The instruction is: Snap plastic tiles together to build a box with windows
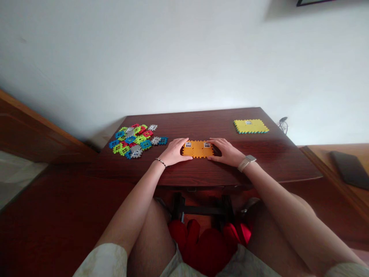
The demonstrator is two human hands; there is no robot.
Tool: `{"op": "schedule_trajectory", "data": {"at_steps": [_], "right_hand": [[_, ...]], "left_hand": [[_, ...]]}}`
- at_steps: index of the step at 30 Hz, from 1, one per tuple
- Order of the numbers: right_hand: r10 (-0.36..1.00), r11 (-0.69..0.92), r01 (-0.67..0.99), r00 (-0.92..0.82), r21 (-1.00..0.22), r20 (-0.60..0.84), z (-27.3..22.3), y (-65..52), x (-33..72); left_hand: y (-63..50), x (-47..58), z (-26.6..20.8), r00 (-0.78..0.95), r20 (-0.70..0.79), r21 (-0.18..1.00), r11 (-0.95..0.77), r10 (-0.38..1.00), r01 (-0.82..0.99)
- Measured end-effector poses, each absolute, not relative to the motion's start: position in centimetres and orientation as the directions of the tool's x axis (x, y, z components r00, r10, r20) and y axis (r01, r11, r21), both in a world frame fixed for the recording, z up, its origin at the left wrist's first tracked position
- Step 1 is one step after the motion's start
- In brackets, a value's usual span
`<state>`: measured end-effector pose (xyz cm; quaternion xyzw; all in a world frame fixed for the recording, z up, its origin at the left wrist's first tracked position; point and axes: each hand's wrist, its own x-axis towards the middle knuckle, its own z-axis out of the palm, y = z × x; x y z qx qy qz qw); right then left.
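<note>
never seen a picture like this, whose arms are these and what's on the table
There's no machine here: these are a person's own bare arms, seen by a camera worn on their head, looking forward and down. The left hand and right hand hold opposite ends of a flat orange rectangular panel with notched edges, over a dark brown table. Left of it lies a pile of small multicoloured notched tiles; further right lies a flat yellow rectangular panel.

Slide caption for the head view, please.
Left hand and right hand hold an orange toothed-edge plastic rectangle with two white windows on a dark-brown wooden table.
</note>
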<state>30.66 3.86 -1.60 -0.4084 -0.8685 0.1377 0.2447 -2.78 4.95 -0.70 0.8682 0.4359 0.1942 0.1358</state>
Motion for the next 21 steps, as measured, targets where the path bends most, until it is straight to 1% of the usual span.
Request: {"op": "schedule_trajectory", "data": {"at_steps": [4, 7, 9, 11, 13, 16, 18, 21], "right_hand": [[0.786, 0.615, 0.594, -0.512, -0.519, 0.346, -1.5, 3.7, 30.7], [0.81, 0.578, 0.515, -0.457, -0.633, 0.368, -1.4, 3.5, 30.7], [0.841, 0.519, 0.414, -0.403, -0.748, 0.361, -1.3, 3.5, 30.5], [0.882, 0.431, 0.27, -0.328, -0.861, 0.339, -1.2, 3.4, 30.1], [0.919, 0.355, 0.116, -0.225, -0.928, 0.324, -1.0, 3.2, 29.7], [0.961, 0.245, -0.151, -0.091, -0.958, 0.261, -0.5, 2.8, 28.9], [0.981, 0.138, -0.331, -0.084, -0.933, 0.175, -0.2, 2.4, 28.3], [0.991, -0.006, -0.501, -0.117, -0.866, 0.061, 0.1, 1.8, 27.6]], "left_hand": [[4.9, -2.5, -0.6, 0.538, 0.281, 0.419, -0.606, 0.795, 0.676], [4.9, -2.1, -0.4, 0.535, 0.369, 0.41, -0.65, 0.76, 0.64], [4.8, -1.8, -0.2, 0.52, 0.436, 0.41, -0.676, 0.735, 0.612], [4.8, -1.3, 0.0, 0.493, 0.493, 0.414, -0.692, 0.716, 0.591], [4.7, -0.9, 0.3, 0.469, 0.538, 0.411, -0.704, 0.7, 0.579], [4.5, -0.2, 0.9, 0.452, 0.6, 0.38, -0.733, 0.66, 0.564], [4.3, 0.2, 1.4, 0.446, 0.646, 0.342, -0.758, 0.619, 0.556], [4.2, 0.7, 2.0, 0.432, 0.702, 0.291, -0.782, 0.566, 0.551]]}}
